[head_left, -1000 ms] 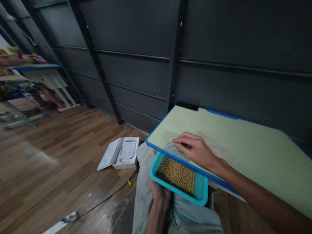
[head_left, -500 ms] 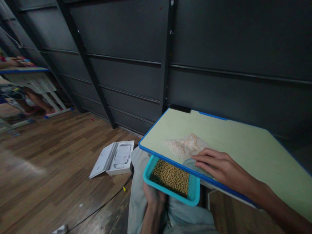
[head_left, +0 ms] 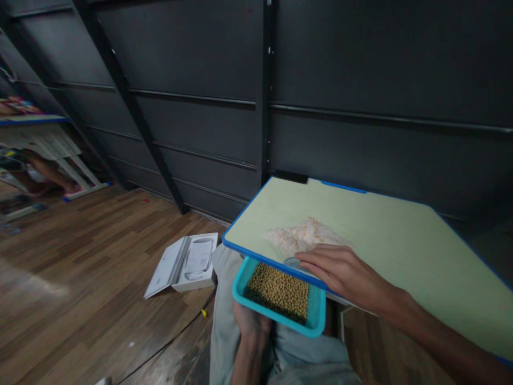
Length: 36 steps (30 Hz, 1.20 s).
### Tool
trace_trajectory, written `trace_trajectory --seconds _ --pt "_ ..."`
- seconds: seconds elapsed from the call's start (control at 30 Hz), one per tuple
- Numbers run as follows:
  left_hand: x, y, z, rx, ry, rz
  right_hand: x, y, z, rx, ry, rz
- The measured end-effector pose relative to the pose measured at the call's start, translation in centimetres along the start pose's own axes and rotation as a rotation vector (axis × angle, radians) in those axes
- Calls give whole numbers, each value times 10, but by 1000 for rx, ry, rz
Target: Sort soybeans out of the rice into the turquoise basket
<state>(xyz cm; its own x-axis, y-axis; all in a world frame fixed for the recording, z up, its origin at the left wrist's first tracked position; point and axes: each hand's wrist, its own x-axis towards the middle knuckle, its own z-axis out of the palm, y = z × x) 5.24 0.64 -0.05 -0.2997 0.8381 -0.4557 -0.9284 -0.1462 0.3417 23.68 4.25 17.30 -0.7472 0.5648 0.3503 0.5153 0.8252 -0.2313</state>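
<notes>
My right hand [head_left: 343, 272] lies flat, fingers stretched, at the near edge of a pale green desk [head_left: 380, 235] with a blue rim. Under its fingertips shows a small clear disc-like object [head_left: 293, 262]. Just beyond the hand, a heap of pale grains [head_left: 298, 235] is spread on the desk. Below the desk edge, my left hand [head_left: 251, 327] supports a teal tray [head_left: 316, 316] from underneath, on my lap. The tray is filled with yellowish beans [head_left: 278, 292].
An open white box [head_left: 185, 263] lies on the wooden floor to the left, with a dark cable [head_left: 176, 334] running nearby. Dark panelled wall stands behind the desk. Another desk and a person's legs [head_left: 44, 174] show far left.
My right hand slid from the desk's left corner to the right, uncovering the heap of grains, then came back a little leftward along the edge. The tray stayed on my lap.
</notes>
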Motion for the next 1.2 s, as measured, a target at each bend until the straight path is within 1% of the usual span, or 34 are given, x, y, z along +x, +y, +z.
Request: trace_trajectory --seconds 0.13,0.2,0.3,0.47,0.67,0.73,0.87,0.93,1.0,1.2 --pt "0 0 0 -22 -14 -18 11 16 4 -12 13 44" --pt "-1 1 1 -16 -9 -28 14 26 3 -17 28 76" --pt "-3 2 3 -5 7 -29 20 38 -2 10 50 81" --pt "-4 2 5 7 25 -12 25 49 -7 6 74 93" --pt "-3 2 2 -25 5 -42 27 55 -13 45 59 153" --pt "-3 2 2 -30 8 -39 30 56 -19 71 84 177" --pt "-3 2 1 -34 12 -34 40 62 -27 44 204 203" --pt "-3 2 1 -34 22 -31 42 66 -25 23 254 209" --pt "-3 2 1 -29 39 -37 41 69 -20 11 275 215" --pt "-3 4 2 -1 65 -32 34 67 -4 30 261 215"
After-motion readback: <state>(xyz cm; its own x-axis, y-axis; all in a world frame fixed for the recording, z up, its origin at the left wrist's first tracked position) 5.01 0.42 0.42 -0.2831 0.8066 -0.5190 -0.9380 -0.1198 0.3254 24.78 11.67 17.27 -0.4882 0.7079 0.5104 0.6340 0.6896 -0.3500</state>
